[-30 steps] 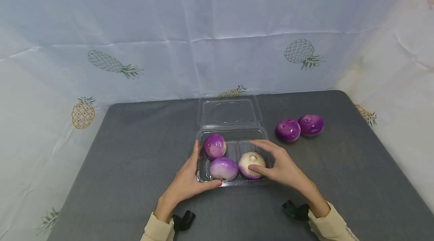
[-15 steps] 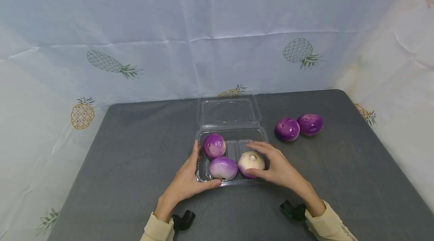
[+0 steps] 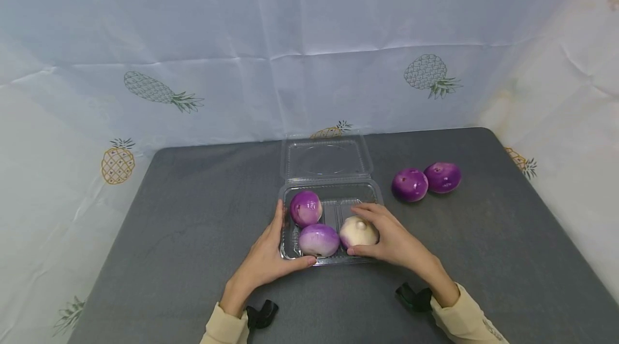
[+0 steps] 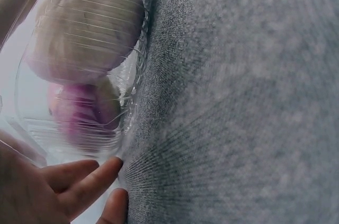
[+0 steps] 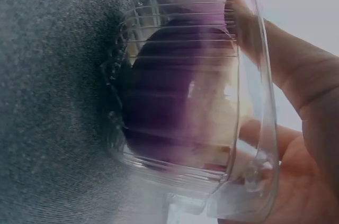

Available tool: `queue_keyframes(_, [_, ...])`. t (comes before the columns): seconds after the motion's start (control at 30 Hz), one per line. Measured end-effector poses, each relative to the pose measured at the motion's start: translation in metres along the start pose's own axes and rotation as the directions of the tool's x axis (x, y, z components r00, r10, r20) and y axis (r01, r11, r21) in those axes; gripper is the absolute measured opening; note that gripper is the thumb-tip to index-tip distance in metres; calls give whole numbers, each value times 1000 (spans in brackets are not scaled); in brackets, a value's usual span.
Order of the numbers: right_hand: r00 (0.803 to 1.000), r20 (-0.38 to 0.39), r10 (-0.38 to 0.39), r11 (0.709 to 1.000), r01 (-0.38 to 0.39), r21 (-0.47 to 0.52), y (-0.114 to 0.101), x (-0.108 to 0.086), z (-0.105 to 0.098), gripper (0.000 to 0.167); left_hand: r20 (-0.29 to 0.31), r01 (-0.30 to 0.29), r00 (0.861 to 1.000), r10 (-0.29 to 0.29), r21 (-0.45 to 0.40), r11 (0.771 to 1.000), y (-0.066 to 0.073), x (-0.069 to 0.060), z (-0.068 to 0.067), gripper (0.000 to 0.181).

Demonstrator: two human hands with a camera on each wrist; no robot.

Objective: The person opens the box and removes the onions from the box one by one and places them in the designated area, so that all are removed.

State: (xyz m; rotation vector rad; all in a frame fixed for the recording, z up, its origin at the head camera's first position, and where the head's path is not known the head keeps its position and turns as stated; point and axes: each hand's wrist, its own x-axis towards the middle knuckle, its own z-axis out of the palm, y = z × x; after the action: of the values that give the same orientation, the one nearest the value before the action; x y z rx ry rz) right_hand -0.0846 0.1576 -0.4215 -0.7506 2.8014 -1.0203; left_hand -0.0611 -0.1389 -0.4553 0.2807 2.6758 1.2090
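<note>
In the head view a clear plastic clamshell container [image 3: 333, 189] stands with its lid folded back. Three purple-and-white turnips lie in it: an upright purple one [image 3: 306, 208] at back left, a paler turnip [image 3: 319, 241] at front left, and a cream-ended turnip [image 3: 357, 231] at front right. My right hand [image 3: 394, 236] holds the cream-ended turnip, thumb on its near side, fingers curled over the far side. My left hand [image 3: 266, 258] rests against the container's front-left corner with fairly straight fingers; its fingers [image 4: 87, 187] touch the clear wall in the left wrist view.
Two more purple turnips, one nearer [image 3: 410, 185] and one farther [image 3: 443, 177], lie on the grey table [image 3: 208, 199] right of the container. The transparent lid [image 3: 326, 158] lies behind the base. A pineapple-print cloth [image 3: 271, 91] hangs beyond the table.
My right hand has shifted slightly left, and its thumb has slid from over the cream-ended turnip to its near side. My left hand and the other turnips stay where they were.
</note>
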Motion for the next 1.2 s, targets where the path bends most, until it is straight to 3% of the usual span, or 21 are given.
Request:
queue_keyframes(0.47, [998,54,-19,998,22,-55,-3,3,-3,63,8,16,1000,-16,-2,1000,1,-1,0,140])
queue_keyframes(0.8, [996,82,-23,999,25,-28,-3,4,-4,61,8,12,1000,-12,-1,1000,0,0,0,140])
queue_keyframes(1.2, [1000,-5,-10,1000,10,-13,1,3,2,60,1,5,1000,-5,13,1000,1,0,-1,140])
